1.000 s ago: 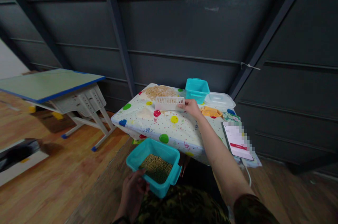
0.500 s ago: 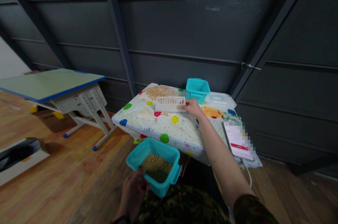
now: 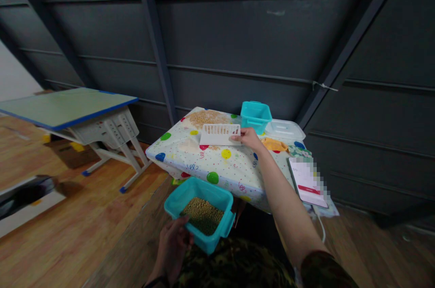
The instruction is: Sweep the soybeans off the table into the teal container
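My right hand grips the right end of a white slotted plastic tray, with the thumb on its front wall. It is low over the patterned tablecloth; whether it touches the cloth I cannot tell. Just beyond it a pile of tan beans is spread on the cloth. Below the table's front edge, my left hand has its fingers closed on the near left rim of a teal plastic container. Tan beans cover part of its bottom, with a darker green patch at the near side.
Behind my right hand stands another teal container, beside a clear plastic lid. An orange cloth and a tablet with a white cable lie on the right. A green-topped desk is to the left; a dark panelled wall closes the back.
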The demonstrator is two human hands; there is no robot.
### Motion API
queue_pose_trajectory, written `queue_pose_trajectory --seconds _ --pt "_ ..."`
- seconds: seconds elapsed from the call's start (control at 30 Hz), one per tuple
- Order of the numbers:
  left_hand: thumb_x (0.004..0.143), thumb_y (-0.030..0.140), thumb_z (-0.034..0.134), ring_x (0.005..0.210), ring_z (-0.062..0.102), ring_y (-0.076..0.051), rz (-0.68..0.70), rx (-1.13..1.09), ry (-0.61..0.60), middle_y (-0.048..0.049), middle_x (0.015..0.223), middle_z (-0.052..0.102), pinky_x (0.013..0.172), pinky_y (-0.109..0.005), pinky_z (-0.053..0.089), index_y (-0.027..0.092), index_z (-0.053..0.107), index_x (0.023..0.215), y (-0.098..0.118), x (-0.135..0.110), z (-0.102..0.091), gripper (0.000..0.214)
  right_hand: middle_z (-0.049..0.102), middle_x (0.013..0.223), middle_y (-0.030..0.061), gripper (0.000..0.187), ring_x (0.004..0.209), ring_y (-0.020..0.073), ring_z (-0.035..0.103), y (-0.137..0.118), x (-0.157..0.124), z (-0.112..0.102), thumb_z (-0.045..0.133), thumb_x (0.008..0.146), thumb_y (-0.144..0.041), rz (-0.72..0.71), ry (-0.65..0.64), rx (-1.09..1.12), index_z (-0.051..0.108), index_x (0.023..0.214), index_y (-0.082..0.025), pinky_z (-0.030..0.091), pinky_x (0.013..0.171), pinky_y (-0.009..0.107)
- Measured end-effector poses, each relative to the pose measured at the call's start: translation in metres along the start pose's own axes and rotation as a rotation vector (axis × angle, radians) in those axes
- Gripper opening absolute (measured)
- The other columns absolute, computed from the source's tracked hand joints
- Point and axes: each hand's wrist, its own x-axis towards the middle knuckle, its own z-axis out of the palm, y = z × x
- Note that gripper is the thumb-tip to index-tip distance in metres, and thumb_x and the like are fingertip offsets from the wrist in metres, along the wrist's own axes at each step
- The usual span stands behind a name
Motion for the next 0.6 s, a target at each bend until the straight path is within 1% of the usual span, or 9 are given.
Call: queue_pose_trajectory --seconds 0.1,0.27,0.37,0.43,0.53,0.6 --pt "0.059 0.033 0.094 0.037 0.057 -0.015 0.03 0.012 -0.034 0.003 0.049 0.063 0.036 -0.024 0.04 0.02 0.066 0.063 -0.0028 0.0033 -0.0037 0.032 0.07 0.068 0.0019 0.038 0.071 0.0212 0.062 0.0012 -0.0001 -0.0004 0.093 0.063 -0.048 0.015 0.01 -0.005 0.081 0.079 -0.015 0.05 0.064 0.032" --pt "0.059 0.035 0.096 0.038 0.058 -0.015 0.018 0.033 -0.051 0.0005 0.052 0.067 0.037 -0.025 0.043 0.019 0.068 0.064 -0.0035 0.0051 -0.0061 0.033 0.069 0.067 0.0025 0.037 0.069 0.0218 0.062 0.0047 0.0008 -0.0028 0.095 0.06 -0.046 0.027 0.008 0.003 0.08 0.076 -0.016 0.05 0.062 0.032" --pt "0.056 0.036 0.097 0.037 0.056 -0.015 0.015 0.03 -0.042 0.0022 0.047 0.063 0.036 -0.025 0.042 0.02 0.064 0.059 -0.003 0.0059 -0.0059 0.037 0.071 0.069 0.0027 0.038 0.067 0.019 0.059 0.0066 0.0015 -0.0042 0.094 0.057 -0.047 0.041 0.004 0.018 0.08 0.073 -0.016 0.048 0.061 0.031" --pt "0.055 0.036 0.097 0.036 0.055 -0.015 0.018 0.029 -0.027 0.0031 0.045 0.061 0.036 -0.025 0.042 0.021 0.062 0.057 -0.0028 0.0057 -0.0054 0.038 0.072 0.071 0.0028 0.04 0.066 0.0172 0.058 0.0072 0.0015 -0.0045 0.094 0.055 -0.048 0.054 -0.019 0.04 0.08 0.073 -0.015 0.047 0.061 0.03" --pt "0.055 0.036 0.097 0.037 0.057 -0.015 0.028 0.043 -0.029 0.0017 0.047 0.064 0.037 -0.025 0.042 0.02 0.064 0.059 -0.0025 0.0043 -0.004 0.037 0.074 0.073 0.0038 0.044 0.066 0.0164 0.059 0.007 0.0012 -0.0048 0.094 0.051 -0.049 0.057 -0.076 0.08 0.082 0.075 -0.014 0.048 0.062 0.03" --pt "0.054 0.038 0.098 0.036 0.056 -0.015 0.03 0.044 -0.033 0.0013 0.048 0.065 0.035 -0.025 0.04 0.02 0.065 0.059 -0.0025 0.0034 -0.0032 0.038 0.075 0.073 0.004 0.045 0.066 0.0161 0.059 0.007 0.0014 -0.0052 0.094 0.05 -0.049 0.047 -0.088 0.103 0.082 0.076 -0.014 0.049 0.062 0.03"
